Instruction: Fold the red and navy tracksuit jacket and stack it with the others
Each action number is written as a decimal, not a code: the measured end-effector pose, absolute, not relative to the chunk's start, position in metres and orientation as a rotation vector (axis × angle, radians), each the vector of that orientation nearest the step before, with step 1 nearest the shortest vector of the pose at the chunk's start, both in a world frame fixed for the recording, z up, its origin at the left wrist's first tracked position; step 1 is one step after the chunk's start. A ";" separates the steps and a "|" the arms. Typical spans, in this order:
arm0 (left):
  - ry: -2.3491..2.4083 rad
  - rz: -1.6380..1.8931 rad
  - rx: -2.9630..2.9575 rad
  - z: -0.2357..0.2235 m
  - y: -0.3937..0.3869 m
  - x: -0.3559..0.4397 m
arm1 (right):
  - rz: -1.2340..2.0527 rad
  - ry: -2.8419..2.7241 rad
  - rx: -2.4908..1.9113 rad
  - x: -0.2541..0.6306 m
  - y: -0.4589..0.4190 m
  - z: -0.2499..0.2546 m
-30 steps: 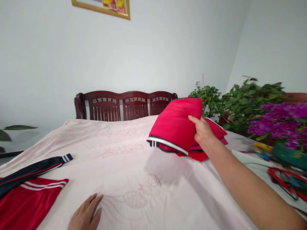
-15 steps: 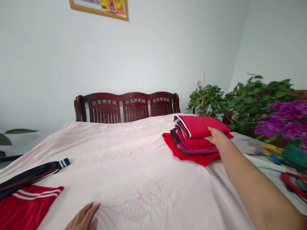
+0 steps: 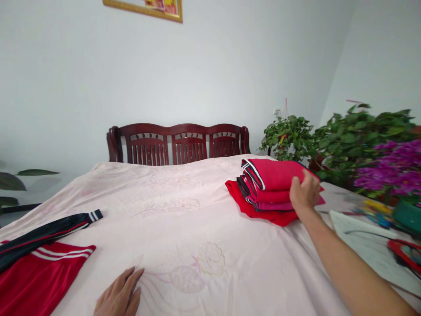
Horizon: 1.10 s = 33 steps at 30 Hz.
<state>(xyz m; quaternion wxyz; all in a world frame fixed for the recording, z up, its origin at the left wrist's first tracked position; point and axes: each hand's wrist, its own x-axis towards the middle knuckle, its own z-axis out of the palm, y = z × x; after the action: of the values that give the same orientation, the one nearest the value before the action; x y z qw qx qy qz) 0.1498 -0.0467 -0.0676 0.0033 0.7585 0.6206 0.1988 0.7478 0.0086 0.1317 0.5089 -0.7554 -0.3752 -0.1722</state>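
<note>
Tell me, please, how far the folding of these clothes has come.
Done: a folded stack of red clothes lies on the bed cover. In hand: the right hand touches the stack's side, holding nothing. Left: a red top with a dark sleeve lies spread out near the left hand.

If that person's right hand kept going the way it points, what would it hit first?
Most likely the stack of folded red clothes: the right hand sits at its edge, perhaps already touching; depth is unclear.
</note>
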 end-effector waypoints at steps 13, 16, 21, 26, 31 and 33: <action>2.015 0.652 2.273 -0.029 -0.068 0.180 | -0.403 -1.636 -1.520 0.616 -0.010 0.071; 1.985 0.662 2.239 -0.026 -0.071 0.182 | -0.083 -1.838 -1.529 0.554 -0.034 0.015; 1.937 0.666 2.256 -0.028 -0.075 0.172 | 0.132 -2.019 -1.637 0.507 -0.057 -0.039; 2.220 0.605 2.184 -0.015 -0.083 0.129 | -0.067 -2.048 -1.588 0.507 -0.057 -0.055; 2.739 0.357 2.070 0.009 -0.102 0.057 | -0.150 -2.075 -1.530 0.509 -0.053 -0.061; 2.820 0.313 1.974 0.017 -0.109 0.029 | -0.177 -2.086 -1.514 0.509 -0.052 -0.061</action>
<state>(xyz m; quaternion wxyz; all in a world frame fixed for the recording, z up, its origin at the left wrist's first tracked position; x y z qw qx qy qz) 0.0287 -0.1092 0.0168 -0.1565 0.5640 0.8058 0.0894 0.5088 -0.0521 -0.0612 0.2754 -0.5633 -0.7762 -0.0659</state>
